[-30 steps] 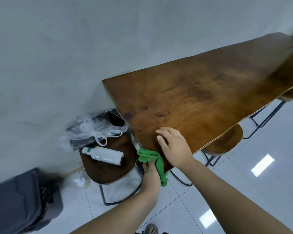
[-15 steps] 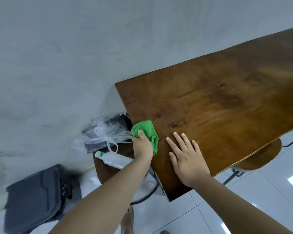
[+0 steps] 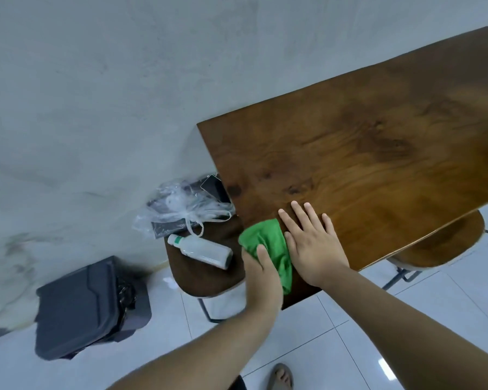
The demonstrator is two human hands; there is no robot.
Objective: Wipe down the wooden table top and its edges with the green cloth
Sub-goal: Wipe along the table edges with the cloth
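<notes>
Bottom centre of the frame: a sandalled foot (image 3: 279,377) stands on the white tiles, and both forearms reach up from the lower edge.

The left hand (image 3: 261,273) grips the green cloth (image 3: 268,243). Its thumb lies over the top and the other fingers curl round the wad. The cloth sits bunched at the lower-left corner of the wooden table top (image 3: 378,142), part on the surface and part hanging over the short end edge.

The right hand (image 3: 313,243) holds nothing. It lies flat on the wood with its fingers straight and spread, touching the right side of the cloth.

Left of the corner and lower, a stool (image 3: 197,280) carries a white bottle (image 3: 200,247) lying on its side and a tied plastic bag (image 3: 181,209). A dark bin (image 3: 90,305) stands further left against the wall.

Probable faults from this position:
- Missed strips — the bunched cloth presents only a small contact face.
- Fresh prints where the bare palm rests on the wood.
- Bottle knocked off the stool if a stroke down the end edge overshoots, since the bottle lies near the cloth.
</notes>
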